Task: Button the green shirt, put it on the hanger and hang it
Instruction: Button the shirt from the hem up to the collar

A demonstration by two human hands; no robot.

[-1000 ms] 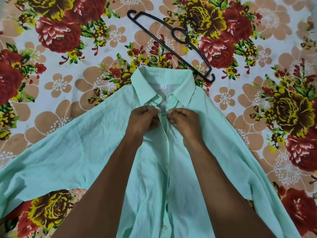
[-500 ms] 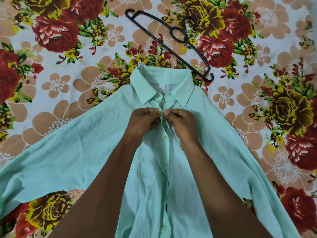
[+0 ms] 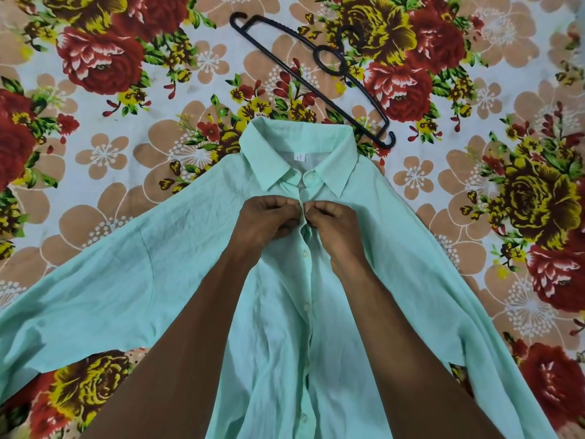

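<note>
Two bare forearms come up from the bottom edge of the frame and cross most of the green shirt (image 3: pixel 177 280), which lies face up and spread flat over a flowered bedsheet (image 3: pixel 104 153), its sleeves running off toward the lower left and lower right corners. The arms cover a good part of the shirt's front on either side, but the placket shows between them, with a line of small pale buttons (image 3: pixel 305 307) done up from the bottom edge to the middle of the frame. At the centre the left hand (image 3: pixel 267 221) and the right hand (image 3: pixel 335 224) meet knuckle to knuckle, each curled tight with thumb and fingertips pinching one edge of the placket just below the collar (image 3: pixel 297 160); the button they work on is hidden under the fingers. Above them one button sits at the neck, with a small white label inside the collar. Past the collar, in the upper middle of the frame, a black plastic hanger (image 3: pixel 316 74) lies flat on the sheet on a slant, its lower end just beside the collar's right corner, apart from both hands. Bare sheet lies open on the left, the right and along the top edge, with nothing else lying on it.
</note>
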